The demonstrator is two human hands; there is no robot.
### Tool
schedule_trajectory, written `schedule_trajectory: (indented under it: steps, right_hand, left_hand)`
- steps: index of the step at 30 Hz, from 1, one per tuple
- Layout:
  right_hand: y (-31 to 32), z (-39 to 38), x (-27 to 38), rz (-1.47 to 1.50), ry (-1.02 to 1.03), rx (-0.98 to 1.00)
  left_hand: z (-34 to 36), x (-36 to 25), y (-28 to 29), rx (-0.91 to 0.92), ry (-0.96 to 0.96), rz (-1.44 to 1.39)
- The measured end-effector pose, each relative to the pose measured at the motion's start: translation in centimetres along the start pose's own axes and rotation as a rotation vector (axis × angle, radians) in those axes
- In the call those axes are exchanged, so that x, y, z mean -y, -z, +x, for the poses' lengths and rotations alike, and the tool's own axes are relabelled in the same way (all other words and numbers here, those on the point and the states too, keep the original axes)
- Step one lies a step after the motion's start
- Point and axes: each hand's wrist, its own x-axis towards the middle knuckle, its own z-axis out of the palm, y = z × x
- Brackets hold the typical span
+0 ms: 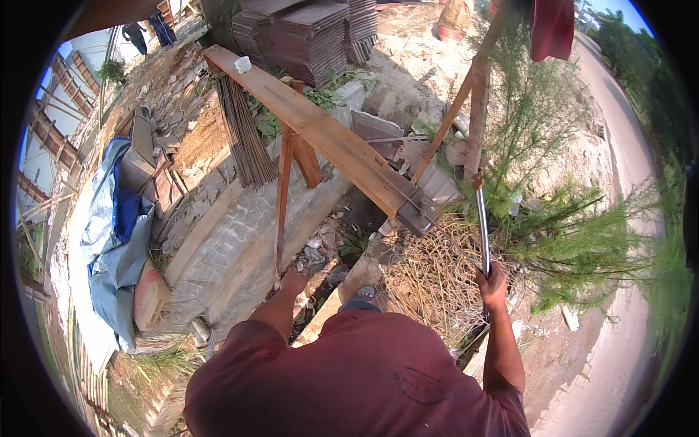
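Note:
My right hand [494, 286] is closed around a shiny metal bar [483, 226], whose far end meets the foot of a wooden post [477, 116]. My left hand [293, 281] is low, beside the bottom of a thin wooden leg [284, 193]; its fingers are too small to make out. Ahead of me a long wooden plank [320, 135] slopes from far left toward the middle, held up by legs. A thin rod lies along it. At its near end is a dark metal fitting [420, 215]. A white cup [242, 65] sits near the far end.
Thin metal rods [244, 135] lie bundled left of the plank. Stacked brown slabs [309, 40] stand behind. Bent wire pieces [440, 273] are heaped near my right hand, beside a feathery green plant [582, 233]. A blue tarp [109, 240] lies left. Two people [149, 33] stand far off.

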Motion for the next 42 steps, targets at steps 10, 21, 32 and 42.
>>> schedule_trajectory:
  steps: [10,21,32,42]
  right_hand:
    - [-0.1,-0.2,-0.2,0.110,0.183,-0.058]
    - [-1.0,-4.2,-0.3,0.292,0.125,-0.186]
    - [-1.4,-6.9,1.8,0.491,0.060,-0.021]
    - [0.8,3.5,3.5,0.023,-0.050,-0.112]
  left_hand:
    - [-7.7,13.2,-3.2,-0.167,0.138,-0.030]
    - [-21.4,12.0,-3.6,-0.071,0.097,-0.209]
    - [-21.9,18.9,-3.2,-0.067,0.328,-0.082]
    - [-4.3,-0.8,4.4,-0.211,-0.208,-0.265]
